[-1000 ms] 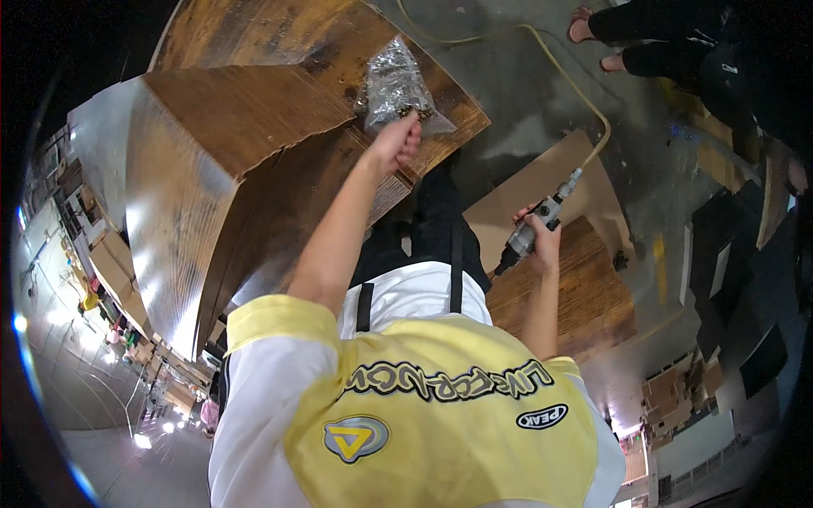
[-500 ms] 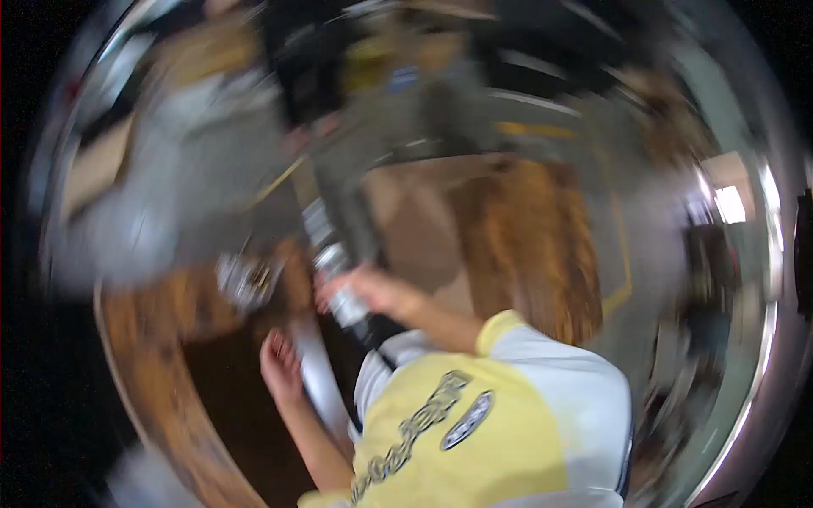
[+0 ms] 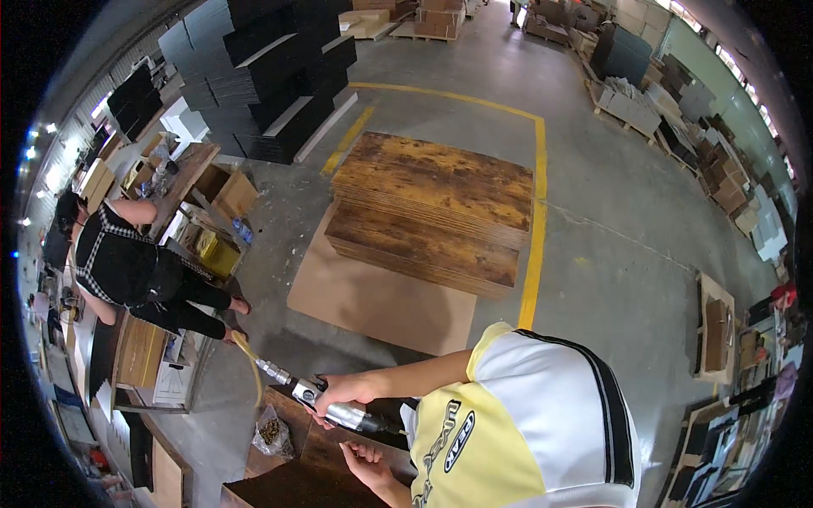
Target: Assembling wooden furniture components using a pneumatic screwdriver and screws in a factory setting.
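Down at the lower edge of the head view, you are gripping a pneumatic screwdriver (image 3: pixel 334 408) in your right hand (image 3: pixel 345 391), with the fingers wrapped fully around its silver barrel. The tool's long axis is running from the hose coupling at upper left down toward your torso at lower right, and a yellow air hose (image 3: pixel 251 366) is curling away from the coupling end. Your left hand (image 3: pixel 366 461) is hovering just below the tool, palm up and fingers loosely spread, and it is holding nothing that you can see. It is hanging over a dark wood panel (image 3: pixel 292 489). A clear plastic bag of small brownish fasteners (image 3: pixel 273 432) is lying on the panel to the picture's left of both hands. It is near the tool's coupling end but apart from it, so the empty left hand is the one free to reach it. Farther up the view, a stack of rustic brown wood-grain boards (image 3: pixel 432 207) is resting on a flat cardboard sheet (image 3: pixel 381 300), just beside a yellow floor line (image 3: pixel 535 212). Tall stacks of black panels (image 3: pixel 262 76) are standing behind them. Open cardboard cartons (image 3: pixel 227 190) and a small yellow box (image 3: pixel 213 254) are sitting at the left, near a bent-over co-worker in a black checked top (image 3: pixel 127 262). More cartons on pallets (image 3: pixel 718 322) are lining the right rim, too small for you to read any labels.
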Demonstrator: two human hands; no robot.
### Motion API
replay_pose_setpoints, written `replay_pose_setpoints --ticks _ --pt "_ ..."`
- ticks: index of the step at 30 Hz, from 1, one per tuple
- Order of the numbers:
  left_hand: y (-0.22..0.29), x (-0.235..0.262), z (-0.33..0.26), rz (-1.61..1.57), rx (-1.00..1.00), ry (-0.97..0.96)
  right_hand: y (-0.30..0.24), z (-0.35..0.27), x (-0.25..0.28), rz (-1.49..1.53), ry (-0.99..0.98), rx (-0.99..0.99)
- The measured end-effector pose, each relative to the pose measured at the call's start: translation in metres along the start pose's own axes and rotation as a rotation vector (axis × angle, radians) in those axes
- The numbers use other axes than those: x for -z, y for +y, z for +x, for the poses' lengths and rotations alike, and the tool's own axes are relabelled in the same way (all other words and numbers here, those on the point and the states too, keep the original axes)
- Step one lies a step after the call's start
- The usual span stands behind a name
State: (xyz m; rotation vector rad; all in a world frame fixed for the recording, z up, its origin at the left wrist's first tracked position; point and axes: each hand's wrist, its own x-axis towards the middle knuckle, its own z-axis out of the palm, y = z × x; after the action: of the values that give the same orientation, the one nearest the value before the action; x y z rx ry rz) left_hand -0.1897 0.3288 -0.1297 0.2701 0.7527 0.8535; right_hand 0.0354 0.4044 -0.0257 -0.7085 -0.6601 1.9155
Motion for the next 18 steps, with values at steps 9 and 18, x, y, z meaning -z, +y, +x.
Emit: replay_pose_setpoints --ticks 9,18 --pt "-0.024 -0.047 -0.12 0.144 -0.294 0.174 -0.01 -0.039 -0.084 0.339 -0.292 0.04" --pt "-0.057 -0.116 -0.142 0.064 -0.485 0.06 -0.072 -0.055 -0.104 -0.03 -0.527 0.083"
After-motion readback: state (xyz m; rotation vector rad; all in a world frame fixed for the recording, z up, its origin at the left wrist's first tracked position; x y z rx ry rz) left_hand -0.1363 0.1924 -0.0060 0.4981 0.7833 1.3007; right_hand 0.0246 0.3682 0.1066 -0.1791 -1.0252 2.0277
